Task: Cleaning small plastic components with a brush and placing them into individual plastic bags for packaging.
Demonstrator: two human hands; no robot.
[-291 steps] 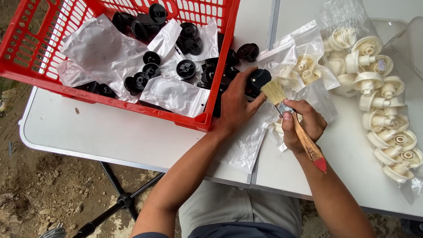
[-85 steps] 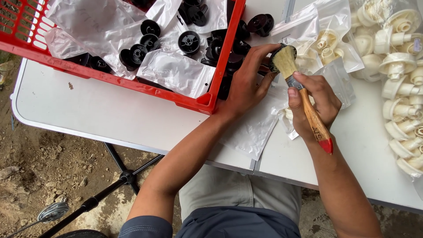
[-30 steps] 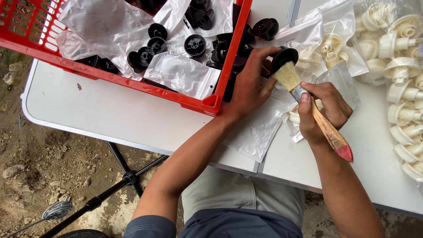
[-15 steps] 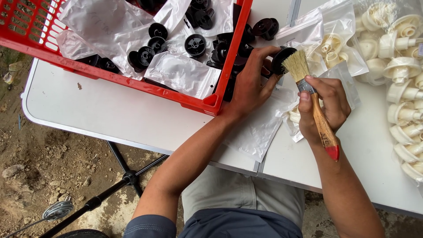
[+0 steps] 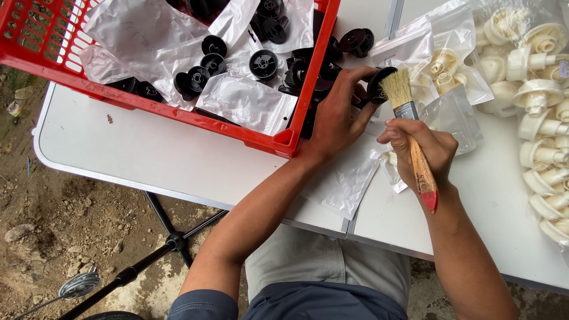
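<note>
My left hand (image 5: pixel 335 115) pinches the small black round part (image 5: pixel 379 86) by its rim just beside the red crate (image 5: pixel 296 127), a light, stiff plastic piece I judge, while my right hand (image 5: pixel 424 151) closes round the wooden-handled brush (image 5: pixel 409 127), soft bristles touching it.

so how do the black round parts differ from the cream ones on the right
The black round plastic parts are dark, flat and disc-like, lying in the red plastic crate among clear bags. The cream plastic parts are pale, with stems, heaped on the white table. Both are small moulded round pieces.
</note>
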